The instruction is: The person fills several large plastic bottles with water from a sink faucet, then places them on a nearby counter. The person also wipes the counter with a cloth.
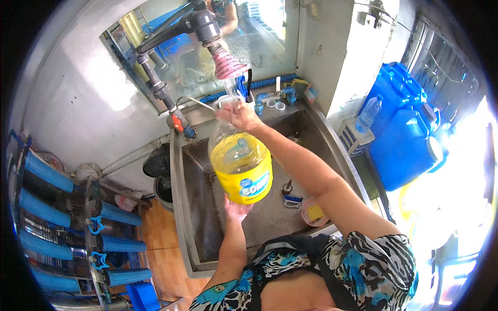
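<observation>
A large clear plastic bottle with a yellow label (pixel 241 168) is tilted over the steel sink (pixel 181 217). My right hand (pixel 239 115) is closed around its upper part, near the neck. My left hand (pixel 237 208) supports it at the bottom, fingertips partly hidden by it. A grey overhead pipe (pixel 202 26) ends in a pink cloth-covered outlet (pixel 227 63), with water running down at the bottle's mouth. In the sink lie a small blue-and-white object (pixel 292 201) and a pink bowl (pixel 315 212) with a yellow sponge.
A mirror (pixel 264 31) hangs behind the sink. Blue pipe fittings (pixel 270 96) line the back rim. A red-handled valve (pixel 178 123) is at the left. Several blue filter housings (pixel 44 202) stand lower left. Large blue jugs (pixel 394 155) and a small bottle (pixel 368 114) are at the right.
</observation>
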Demonstrator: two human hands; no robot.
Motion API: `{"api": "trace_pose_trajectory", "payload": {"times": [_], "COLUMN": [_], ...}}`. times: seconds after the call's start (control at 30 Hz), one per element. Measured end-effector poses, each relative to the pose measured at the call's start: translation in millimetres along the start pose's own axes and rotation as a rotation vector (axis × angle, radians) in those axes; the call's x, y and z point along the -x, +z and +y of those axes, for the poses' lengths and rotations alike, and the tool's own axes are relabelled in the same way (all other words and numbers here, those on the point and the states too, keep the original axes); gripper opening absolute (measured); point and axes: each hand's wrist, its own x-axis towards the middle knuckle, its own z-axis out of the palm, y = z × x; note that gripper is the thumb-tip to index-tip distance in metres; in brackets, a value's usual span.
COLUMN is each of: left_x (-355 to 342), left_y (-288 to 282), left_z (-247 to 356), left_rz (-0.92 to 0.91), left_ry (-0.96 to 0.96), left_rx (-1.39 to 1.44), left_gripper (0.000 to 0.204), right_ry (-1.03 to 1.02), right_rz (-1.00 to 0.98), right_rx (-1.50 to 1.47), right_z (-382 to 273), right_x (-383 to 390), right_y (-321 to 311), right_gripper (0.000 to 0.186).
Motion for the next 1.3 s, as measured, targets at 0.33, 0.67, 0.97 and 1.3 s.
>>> {"api": "trace_pose_trajectory", "payload": {"times": [0.33,0.67,0.97,1.3], "left_x": [-6.0,-3.9,-32.8,-113.1], "left_y": [-32.1,-0.7,123.4,243.7], "left_z": [18.7,46.7,123.8,82.7], "left_rz": [0.121,0.335,-0.427,-0.369], "left_ry": [0.064,0.327,0.364,0.662], "left_rx": [0.070,-0.009,-0.466,-0.379], "left_gripper": [0.064,0.072,0.064,0.063], "right_ry": [-0.121,0.618,1.223,0.963], "right_rz": [-0.017,0.477,0.645,0.728], "right_rx": [-0.169,-0.595,-1.541,-2.035], "right_z": [1.6,110.8,236.2,180.0], "right_x": [-2.4,40.8,214.9,248.1], "right_y": [-3.0,-12.5,32.7,65.2], "right_gripper": [0.034,0.038,0.038,0.053]}}
